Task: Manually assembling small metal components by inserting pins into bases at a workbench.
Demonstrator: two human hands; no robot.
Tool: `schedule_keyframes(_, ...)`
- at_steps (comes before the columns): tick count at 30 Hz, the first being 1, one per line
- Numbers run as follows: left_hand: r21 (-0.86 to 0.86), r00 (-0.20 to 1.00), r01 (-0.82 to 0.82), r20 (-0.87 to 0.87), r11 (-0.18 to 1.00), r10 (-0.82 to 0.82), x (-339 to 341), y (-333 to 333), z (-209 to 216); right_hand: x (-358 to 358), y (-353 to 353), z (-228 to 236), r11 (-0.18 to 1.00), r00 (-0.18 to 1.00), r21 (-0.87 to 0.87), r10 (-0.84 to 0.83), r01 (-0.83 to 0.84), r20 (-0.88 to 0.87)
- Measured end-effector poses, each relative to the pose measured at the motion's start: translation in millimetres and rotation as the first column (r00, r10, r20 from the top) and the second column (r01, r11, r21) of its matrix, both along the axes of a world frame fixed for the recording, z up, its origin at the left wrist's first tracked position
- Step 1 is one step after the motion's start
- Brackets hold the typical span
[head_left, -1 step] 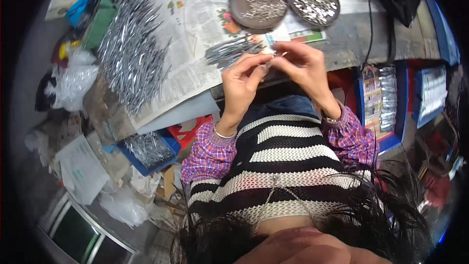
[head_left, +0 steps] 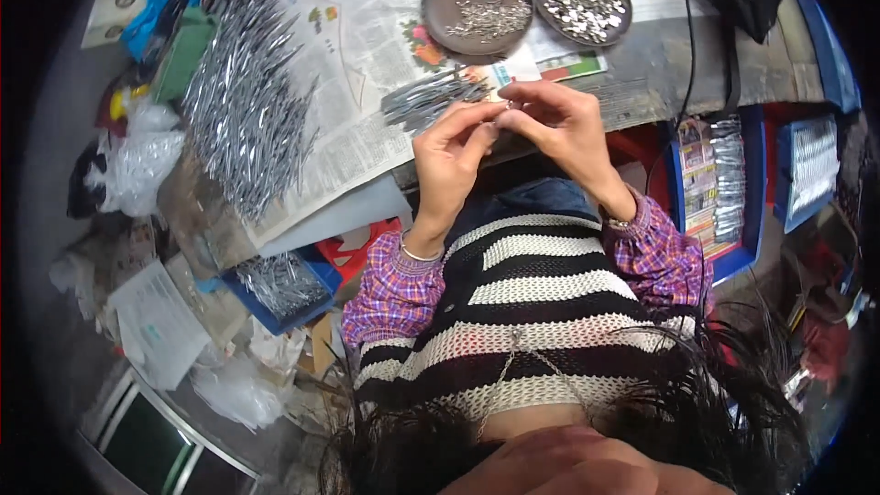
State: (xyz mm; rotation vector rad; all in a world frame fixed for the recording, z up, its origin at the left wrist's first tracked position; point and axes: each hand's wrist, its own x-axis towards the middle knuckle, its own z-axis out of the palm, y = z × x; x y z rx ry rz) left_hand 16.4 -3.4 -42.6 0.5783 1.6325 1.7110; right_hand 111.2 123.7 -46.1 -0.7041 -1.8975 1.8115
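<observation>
My left hand point(head_left: 445, 148) and my right hand point(head_left: 570, 131) meet fingertip to fingertip over the near edge of the table. Each is closed in a pinch. Whatever sits between the fingertips is too small and too covered to make out. Just beyond my left fingers lies a small heap of slim grey metal pieces point(head_left: 423, 103). Farther off, a brown round dish point(head_left: 444, 11) holds thin silvery bits point(head_left: 492, 18). Beside it, a second dish point(head_left: 625, 22) is filled with small shiny flat metal pieces point(head_left: 584, 0).
A large pile of long metal pieces point(head_left: 247, 101) covers the left of the newspaper point(head_left: 357, 60). Blue trays point(head_left: 755, 206) with metal pieces stand below the table at right, another blue bin point(head_left: 316, 305) at left. A black cable point(head_left: 690, 60) hangs at the right.
The whole view has shifted very slightly. Both hands remain pinched together in nearly the same place, the right fingertips only a little moved.
</observation>
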Motion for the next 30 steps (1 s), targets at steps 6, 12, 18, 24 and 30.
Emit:
schedule_keyframes(6,-0.010,0.997,0.011,0.080,1.000,-0.010,2.0,3.7,-0.3,5.1,6.5,-1.4,0.995,0.998,-0.067,-0.068,0.067,-0.011)
schedule_keyframes(12,-0.019,0.999,0.001,0.053,1.000,0.000,3.9,0.2,-1.9,9.0,5.3,-5.2,0.989,0.994,-0.121,-0.073,0.083,0.082)
schedule_keyframes(18,-0.003,1.000,0.014,-0.010,1.000,-0.014,7.5,5.9,-1.4,11.5,3.6,4.2,0.988,0.998,0.155,-0.032,0.022,0.062)
schedule_keyframes(24,0.015,1.000,0.015,0.003,1.000,-0.015,7.5,3.3,-3.2,10.4,3.4,1.5,0.984,0.979,-0.150,0.122,-0.098,0.163)
schedule_keyframes(30,0.071,0.983,-0.047,0.178,0.996,0.034,-0.7,-15.3,3.3,10.9,-1.6,-2.5,0.948,0.986,-0.299,0.141,-0.108,0.091)
